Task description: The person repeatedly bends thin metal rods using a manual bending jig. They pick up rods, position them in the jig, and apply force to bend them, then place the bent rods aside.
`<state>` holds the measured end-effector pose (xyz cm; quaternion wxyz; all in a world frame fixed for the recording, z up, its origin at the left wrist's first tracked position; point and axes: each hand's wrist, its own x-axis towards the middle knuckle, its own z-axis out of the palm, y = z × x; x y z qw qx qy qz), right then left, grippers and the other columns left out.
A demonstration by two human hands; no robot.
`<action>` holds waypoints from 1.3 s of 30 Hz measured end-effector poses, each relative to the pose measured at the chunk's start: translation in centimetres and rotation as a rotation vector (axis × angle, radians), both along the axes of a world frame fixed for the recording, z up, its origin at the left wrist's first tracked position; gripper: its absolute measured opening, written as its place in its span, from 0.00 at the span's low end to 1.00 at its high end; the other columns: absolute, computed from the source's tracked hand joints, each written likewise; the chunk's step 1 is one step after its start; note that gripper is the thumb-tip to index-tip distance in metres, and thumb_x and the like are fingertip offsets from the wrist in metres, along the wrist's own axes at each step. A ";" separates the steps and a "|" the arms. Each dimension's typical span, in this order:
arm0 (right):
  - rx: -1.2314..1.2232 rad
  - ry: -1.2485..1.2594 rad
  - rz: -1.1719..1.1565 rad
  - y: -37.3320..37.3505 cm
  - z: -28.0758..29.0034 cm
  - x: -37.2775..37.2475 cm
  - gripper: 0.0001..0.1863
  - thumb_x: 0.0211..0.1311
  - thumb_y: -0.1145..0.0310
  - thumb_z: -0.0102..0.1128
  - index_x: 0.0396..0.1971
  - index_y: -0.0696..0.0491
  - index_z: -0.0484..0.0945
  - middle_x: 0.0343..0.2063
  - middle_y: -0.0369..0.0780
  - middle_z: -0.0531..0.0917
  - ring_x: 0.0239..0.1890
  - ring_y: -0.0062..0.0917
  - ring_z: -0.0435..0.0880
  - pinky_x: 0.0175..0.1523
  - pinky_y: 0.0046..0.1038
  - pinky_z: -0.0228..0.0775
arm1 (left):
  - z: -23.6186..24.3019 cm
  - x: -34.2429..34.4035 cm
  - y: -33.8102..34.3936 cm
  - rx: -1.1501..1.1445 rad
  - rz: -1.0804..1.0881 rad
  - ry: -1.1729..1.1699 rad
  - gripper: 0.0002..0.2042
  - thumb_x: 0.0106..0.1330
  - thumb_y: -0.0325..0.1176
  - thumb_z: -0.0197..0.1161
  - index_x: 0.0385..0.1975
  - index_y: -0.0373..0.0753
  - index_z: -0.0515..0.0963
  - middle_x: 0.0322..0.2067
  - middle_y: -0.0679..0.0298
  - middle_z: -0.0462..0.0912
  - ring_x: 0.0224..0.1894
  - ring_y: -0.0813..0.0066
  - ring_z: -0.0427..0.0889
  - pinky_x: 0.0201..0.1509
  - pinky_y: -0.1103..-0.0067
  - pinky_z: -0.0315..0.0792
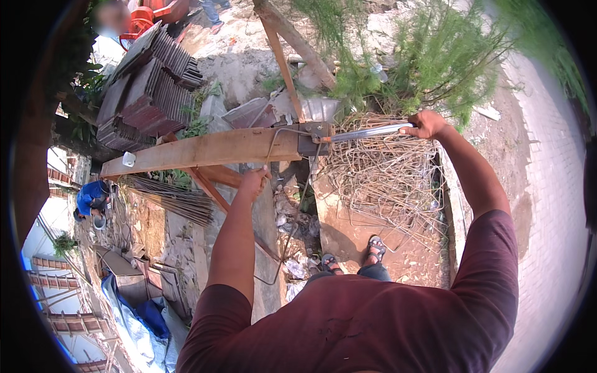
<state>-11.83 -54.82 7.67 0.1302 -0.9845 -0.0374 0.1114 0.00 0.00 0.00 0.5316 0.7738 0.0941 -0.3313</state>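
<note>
My right hand (429, 126) is wrapped round the far end of a silvery bar-bending lever (370, 132), to the right. The lever's other end meets a dark metal plate (315, 146) fixed on the end of a raised wooden plank (217, 149). A thin steel rod (287, 245), bent in several places, passes through the plate area and hangs down beside the plank. Just below the plank, my left hand (254, 183) is closed on part of this rod. Some of the rod's bends at the plate are too small to make out.
A tangled heap of bent steel stirrups (392, 180) lies right of the plate, near my sandalled feet. Stacked roof tiles (152, 96) and straight steel rods (171, 198) are at left. Green foliage (429, 56) overhangs the far side. A person in blue (93, 196) crouches far left.
</note>
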 end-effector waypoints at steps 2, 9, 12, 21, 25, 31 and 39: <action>0.018 0.057 -0.027 0.2 0.4 -0.6 0.36 0.53 0.31 0.48 0.25 0.56 0.79 0.15 0.48 0.76 0.23 0.43 0.77 0.31 0.40 0.68 | 0.2 -0.4 -0.3 -0.020 -0.005 0.013 0.19 0.68 0.49 0.51 0.25 0.39 0.73 0.09 0.71 0.62 0.08 0.83 0.55 0.11 0.81 0.48; 0.027 0.080 -0.389 9.4 -3.3 -10.8 0.35 0.55 0.33 0.48 0.26 0.56 0.79 0.18 0.50 0.78 0.27 0.46 0.79 0.35 0.42 0.70 | 1.1 0.1 -0.2 -0.002 -0.021 -0.012 0.19 0.69 0.48 0.50 0.25 0.39 0.73 0.09 0.73 0.62 0.08 0.83 0.54 0.11 0.81 0.47; 0.053 0.115 -0.492 15.5 -3.6 -15.2 0.31 0.57 0.37 0.50 0.28 0.55 0.78 0.21 0.50 0.80 0.30 0.47 0.81 0.38 0.44 0.71 | 0.7 0.1 -0.3 -0.043 -0.043 -0.007 0.19 0.69 0.48 0.50 0.25 0.39 0.72 0.09 0.73 0.62 0.08 0.83 0.54 0.11 0.81 0.47; 0.096 -0.025 -0.763 22.0 -0.5 -16.6 0.34 0.58 0.35 0.44 0.29 0.57 0.75 0.21 0.53 0.79 0.29 0.48 0.80 0.35 0.44 0.72 | -0.3 0.1 0.3 -0.075 -0.053 -0.086 0.18 0.68 0.46 0.51 0.22 0.38 0.73 0.09 0.72 0.61 0.08 0.82 0.55 0.11 0.80 0.48; 0.110 -0.081 -0.830 23.2 -1.9 -17.5 0.34 0.58 0.35 0.44 0.27 0.57 0.76 0.21 0.52 0.80 0.29 0.48 0.81 0.34 0.43 0.72 | -0.7 -0.1 -0.5 0.035 -0.019 -0.189 0.19 0.67 0.46 0.52 0.22 0.37 0.74 0.09 0.72 0.60 0.08 0.82 0.55 0.11 0.79 0.48; 0.065 -0.232 -0.700 17.9 -2.6 -16.9 0.31 0.55 0.36 0.50 0.25 0.54 0.74 0.19 0.48 0.79 0.29 0.45 0.80 0.33 0.42 0.69 | 0.2 -0.4 -0.6 -0.108 -0.025 -0.134 0.20 0.67 0.48 0.53 0.22 0.37 0.74 0.09 0.72 0.60 0.07 0.82 0.54 0.11 0.79 0.47; 0.364 -0.319 -0.981 12.7 -8.3 -19.2 0.32 0.57 0.38 0.49 0.27 0.58 0.77 0.14 0.47 0.74 0.21 0.39 0.77 0.29 0.37 0.65 | 7.4 -10.3 -3.9 0.016 -0.154 -0.546 0.18 0.68 0.44 0.54 0.25 0.34 0.75 0.11 0.69 0.67 0.13 0.82 0.63 0.17 0.79 0.56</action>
